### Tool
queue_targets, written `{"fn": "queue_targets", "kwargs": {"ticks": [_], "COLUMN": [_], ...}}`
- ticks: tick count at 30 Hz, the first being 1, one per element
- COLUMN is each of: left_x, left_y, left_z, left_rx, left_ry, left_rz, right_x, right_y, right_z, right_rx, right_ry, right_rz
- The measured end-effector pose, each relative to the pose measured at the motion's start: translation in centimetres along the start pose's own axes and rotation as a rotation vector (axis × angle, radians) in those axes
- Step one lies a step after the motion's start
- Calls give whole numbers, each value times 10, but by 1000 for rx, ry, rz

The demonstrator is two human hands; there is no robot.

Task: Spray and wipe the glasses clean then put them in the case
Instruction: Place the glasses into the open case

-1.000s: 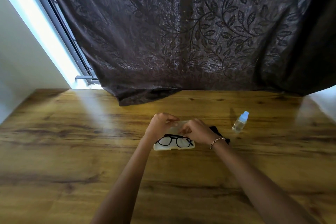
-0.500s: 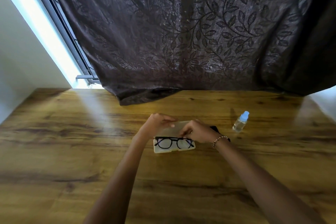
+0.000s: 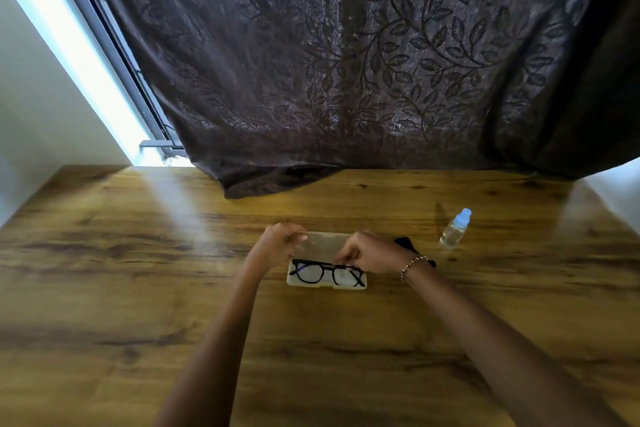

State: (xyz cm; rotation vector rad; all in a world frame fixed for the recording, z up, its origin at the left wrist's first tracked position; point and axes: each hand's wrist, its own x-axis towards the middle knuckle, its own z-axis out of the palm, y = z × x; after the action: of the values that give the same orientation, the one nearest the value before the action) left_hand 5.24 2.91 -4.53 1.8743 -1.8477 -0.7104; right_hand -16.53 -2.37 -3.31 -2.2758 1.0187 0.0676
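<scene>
Now the lid [image 3: 323, 243] is pinched by the left hand [image 3: 277, 243] and right hand [image 3: 369, 253]; it should be lowered slowly over the glasses [image 3: 325, 273] in the case [image 3: 294, 282].

1. The glasses [image 3: 325, 272] lie in the tray of the open case [image 3: 294, 282], which sits on the table [image 3: 138, 288].
2. The lid [image 3: 323, 243] stands behind the tray, with the left hand [image 3: 278, 241] at its left end and the right hand [image 3: 370, 253] at its right.
3. A cloth [image 3: 403, 242] lies just right of the case, behind the right hand.
4. The spray bottle [image 3: 454, 229] stands farther right.
5. A curtain [image 3: 346, 62] hangs behind, its hem on the table's far edge.
</scene>
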Motion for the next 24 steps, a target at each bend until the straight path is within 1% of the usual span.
{"fn": "queue_targets", "kwargs": {"ticks": [4,8,11,13,14,21,24], "left_x": [1,-5,-11,-13,-14,-13,-13], "left_y": [-3,-10,-13,-13,-14,-18,-19], "left_z": [5,9,7,3,2,10,11], "left_rx": [-33,-83,-213,-301,-299,-249,-245], "left_ry": [70,85,8,-70,-84,-6,15], "left_rz": [0,24,73,68,55,-49,-8], "right_x": [1,-1,-4,-6,-7,-18,-22], "right_y": [-4,-7,-7,-8,-8,-4,-4], "right_z": [2,6,10,10,10,4,0], "right_rx": [-95,-122,-73,-26,4,260,274], "right_ry": [-27,21,73,90,100,153,136], "right_rz": [-16,-44,-42,-42,-39,-13,-5]}}
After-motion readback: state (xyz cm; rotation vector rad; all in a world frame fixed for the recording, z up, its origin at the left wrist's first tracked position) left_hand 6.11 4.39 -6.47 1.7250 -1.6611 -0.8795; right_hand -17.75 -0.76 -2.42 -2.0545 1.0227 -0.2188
